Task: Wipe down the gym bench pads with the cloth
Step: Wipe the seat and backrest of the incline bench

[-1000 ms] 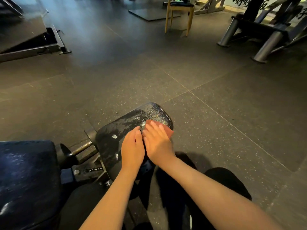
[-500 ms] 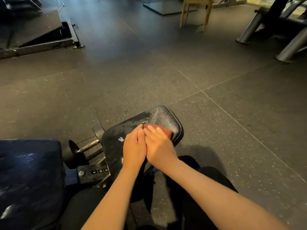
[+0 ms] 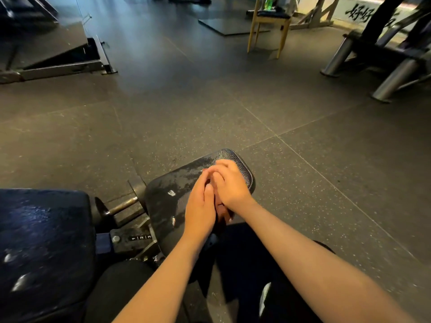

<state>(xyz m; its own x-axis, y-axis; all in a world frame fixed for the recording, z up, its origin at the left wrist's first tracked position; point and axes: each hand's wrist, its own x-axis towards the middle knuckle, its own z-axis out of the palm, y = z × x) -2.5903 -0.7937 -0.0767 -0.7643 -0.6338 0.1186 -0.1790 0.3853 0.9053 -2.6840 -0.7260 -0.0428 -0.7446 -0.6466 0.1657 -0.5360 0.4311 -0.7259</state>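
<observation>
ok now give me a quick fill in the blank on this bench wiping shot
1. The left hand and right hand press the cloth onto the ___ of the two pads.
2. The scale beside that small pad reads 1, 2, ___.
3. The bottle on the wooden chair is ___.
Missing: smaller, 3, green.

Both bare forearms stretch in from 5 and 7 o'clock. The left hand [image 3: 200, 206] lies palm down, fingers straight toward 1 o'clock; the right hand [image 3: 231, 184] touches it, palm down, fingers toward 11 o'clock.
</observation>
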